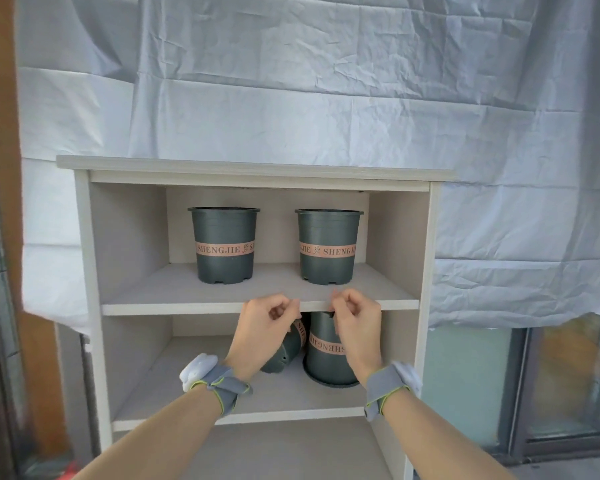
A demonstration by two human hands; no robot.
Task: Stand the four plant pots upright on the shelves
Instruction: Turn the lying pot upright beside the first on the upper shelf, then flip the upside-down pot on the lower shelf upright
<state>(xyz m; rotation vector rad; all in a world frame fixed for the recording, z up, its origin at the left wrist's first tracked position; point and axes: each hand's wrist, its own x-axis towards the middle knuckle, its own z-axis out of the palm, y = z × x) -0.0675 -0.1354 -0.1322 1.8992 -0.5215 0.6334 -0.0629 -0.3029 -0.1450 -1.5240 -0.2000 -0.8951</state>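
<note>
Two dark green plant pots with pink "SHENGJIE" bands stand upright on the upper shelf (174, 292), one at the left (224, 245) and one at the right (328, 247). On the lower shelf (174, 382) a third pot (284, 353) lies on its side, partly hidden behind my left wrist. Next to it a fourth pot (328, 358) stands upside down, rim on the shelf. My left hand (267, 315) and my right hand (355, 318) hover in front of the upper shelf's front edge, fingers curled, holding nothing. Both are apart from the pots.
The pale cabinet (84, 271) has a top board and side walls closing in both shelves. A crumpled grey sheet (361, 98) hangs behind it. A wooden frame (0, 168) stands at the left and a glass door (568, 382) at the right.
</note>
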